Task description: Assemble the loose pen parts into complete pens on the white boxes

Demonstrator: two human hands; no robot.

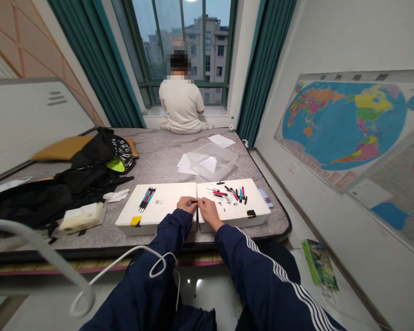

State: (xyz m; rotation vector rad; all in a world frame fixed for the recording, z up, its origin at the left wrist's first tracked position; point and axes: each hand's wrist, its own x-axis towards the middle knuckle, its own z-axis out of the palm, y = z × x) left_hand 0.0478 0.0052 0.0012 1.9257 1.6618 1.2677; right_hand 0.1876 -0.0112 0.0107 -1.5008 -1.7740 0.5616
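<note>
My left hand [186, 204] and my right hand [208, 212] meet over the seam between two white boxes. Both have their fingers closed on a small dark pen part [193, 202], mostly hidden by the fingers. On the left white box [174, 193], several assembled pens [146, 199] lie side by side. Loose black, red and blue pen parts [240, 194] are scattered over the right white box [214, 221], with small pieces among them.
Behind the boxes are a clear plastic bin [212, 162] and papers [221, 140]. A tissue pack [83, 218] and black bag [69, 188] lie left. A person [181, 103] sits by the window. A white cable [124, 253] hangs before my left sleeve.
</note>
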